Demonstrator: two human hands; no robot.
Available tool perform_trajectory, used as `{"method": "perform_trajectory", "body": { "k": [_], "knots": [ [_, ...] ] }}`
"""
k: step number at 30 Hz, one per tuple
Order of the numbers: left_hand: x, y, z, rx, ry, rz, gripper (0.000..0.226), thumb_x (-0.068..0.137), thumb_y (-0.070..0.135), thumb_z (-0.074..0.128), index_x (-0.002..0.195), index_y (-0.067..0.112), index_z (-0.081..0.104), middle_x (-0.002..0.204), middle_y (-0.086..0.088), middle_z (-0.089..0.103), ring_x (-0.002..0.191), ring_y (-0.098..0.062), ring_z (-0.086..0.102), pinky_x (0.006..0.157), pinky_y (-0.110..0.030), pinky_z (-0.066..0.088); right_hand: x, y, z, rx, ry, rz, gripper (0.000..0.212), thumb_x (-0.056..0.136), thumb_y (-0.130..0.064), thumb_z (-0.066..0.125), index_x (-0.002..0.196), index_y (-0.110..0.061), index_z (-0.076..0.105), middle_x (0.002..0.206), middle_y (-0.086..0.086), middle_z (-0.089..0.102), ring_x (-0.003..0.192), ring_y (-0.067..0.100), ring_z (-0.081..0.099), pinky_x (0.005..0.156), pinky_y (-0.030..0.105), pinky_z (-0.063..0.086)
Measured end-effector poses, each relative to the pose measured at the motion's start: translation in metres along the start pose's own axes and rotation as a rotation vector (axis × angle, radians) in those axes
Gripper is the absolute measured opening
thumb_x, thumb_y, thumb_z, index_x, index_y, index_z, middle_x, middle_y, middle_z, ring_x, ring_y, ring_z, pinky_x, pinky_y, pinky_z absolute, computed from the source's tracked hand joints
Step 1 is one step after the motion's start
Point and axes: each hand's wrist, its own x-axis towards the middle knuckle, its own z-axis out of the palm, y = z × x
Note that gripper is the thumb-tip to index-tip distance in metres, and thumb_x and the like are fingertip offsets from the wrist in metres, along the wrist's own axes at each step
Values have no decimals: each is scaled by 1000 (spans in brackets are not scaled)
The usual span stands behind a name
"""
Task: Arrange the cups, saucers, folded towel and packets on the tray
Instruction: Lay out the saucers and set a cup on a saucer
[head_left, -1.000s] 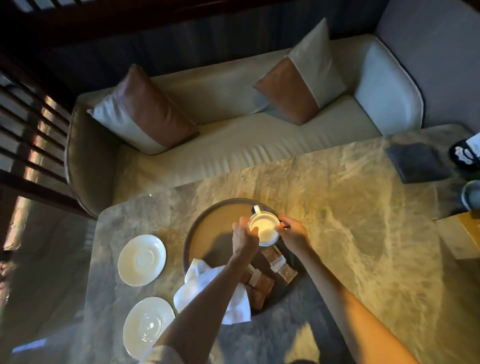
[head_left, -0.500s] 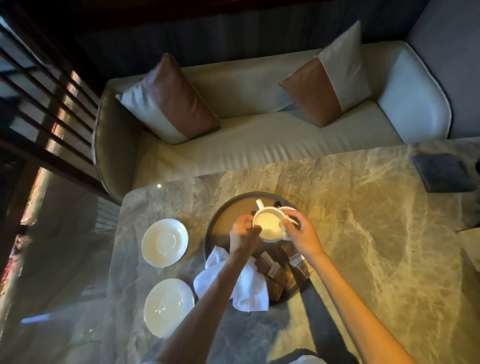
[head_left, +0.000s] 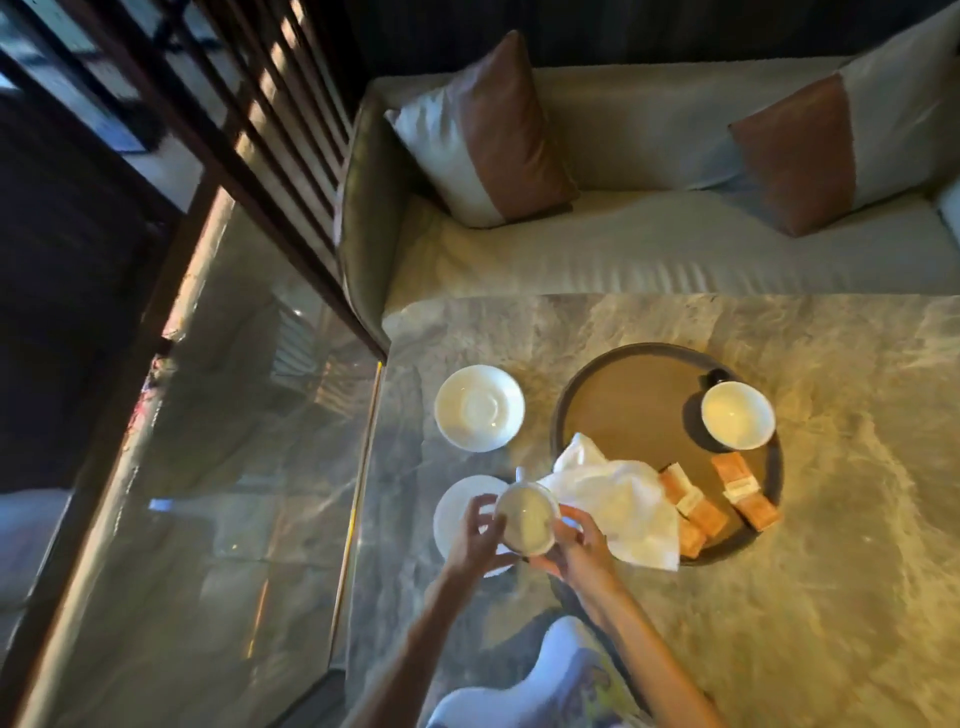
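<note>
My left hand (head_left: 475, 535) and my right hand (head_left: 582, 548) grip a white cup (head_left: 527, 516) from both sides, over the near white saucer (head_left: 457, 512) on the marble table. A second white saucer (head_left: 479, 407) lies bare just beyond it. The round dark tray (head_left: 623, 384) sits to the right. On it stand a second white cup (head_left: 737, 414) at the far right, a crumpled white towel (head_left: 618, 496) draped over the near rim, and several brown packets (head_left: 737, 483) beside the towel.
The marble table (head_left: 841, 571) ends at its left edge close to the saucers, with glossy floor (head_left: 208, 519) beyond. A cream sofa (head_left: 649, 249) with two brown-and-white cushions runs along the table's far side. A dark slatted screen (head_left: 270, 130) stands at the upper left.
Both hands lifted one cup off the tray and carried it left, over the near saucer. A second cup is left standing on the tray. The camera view swung left.
</note>
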Motion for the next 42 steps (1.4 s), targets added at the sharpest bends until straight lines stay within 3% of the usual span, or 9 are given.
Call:
{"method": "perform_trajectory", "body": {
  "k": [4,7,9,13,16,19,23,33,42],
  "knots": [
    [-8,-30,-37,111,-19,-16,31,100,-4,41,128,9,36,88,-10,55,71,-21,56,68,-35,50,-8,38,28,-47,-14,20,29,97,2,48,124,-4,59,111,18,66,101,35,66,76,52,60],
    [-7,-39,-52,175,-19,15,39,95,-14,44,131,0,35,97,-17,52,80,-19,54,75,-38,54,-11,50,39,-70,-23,38,30,97,-1,49,110,-20,67,107,9,70,95,21,69,66,39,61],
    [-5,-38,-59,164,-11,38,42,94,-15,46,132,-2,35,103,-14,51,81,-12,54,64,-20,55,-8,52,47,-62,-16,62,29,98,-2,50,107,-25,66,112,12,68,102,28,68,65,40,62],
    [6,-32,-65,122,-47,32,35,97,-11,42,124,12,40,103,-18,51,76,-14,54,55,-20,51,5,46,61,-99,11,64,30,100,-3,46,126,-15,58,128,17,58,119,41,57,67,38,63],
    [7,-23,-65,166,2,74,54,71,35,81,107,22,43,100,-18,52,74,-15,51,56,-18,48,9,41,65,-133,6,60,35,103,-5,43,136,-11,53,136,16,53,125,39,52,84,48,60],
    [18,-30,-64,126,2,108,112,25,87,69,111,22,42,102,-5,54,89,-20,53,70,-31,48,14,39,66,-118,7,68,36,103,-4,42,137,-9,52,139,17,51,128,39,50,93,56,55],
    [10,-18,-66,129,-33,55,47,74,31,53,117,19,41,123,-21,50,106,-30,51,83,-47,49,13,38,66,-139,-9,63,35,103,-4,42,135,-11,54,138,15,52,128,37,51,89,51,58],
    [12,-19,-58,142,45,8,60,69,18,43,127,6,41,121,-19,51,111,-39,52,92,-61,51,13,42,60,-153,-25,51,31,102,-5,44,128,-15,57,133,13,53,123,33,53,70,35,63],
    [23,-30,-50,165,58,3,45,88,1,50,131,0,38,128,-29,49,103,-28,48,75,-41,50,15,42,50,-147,-63,57,31,102,-8,47,129,-19,56,130,11,56,120,30,54,80,41,62]
  ]
}}
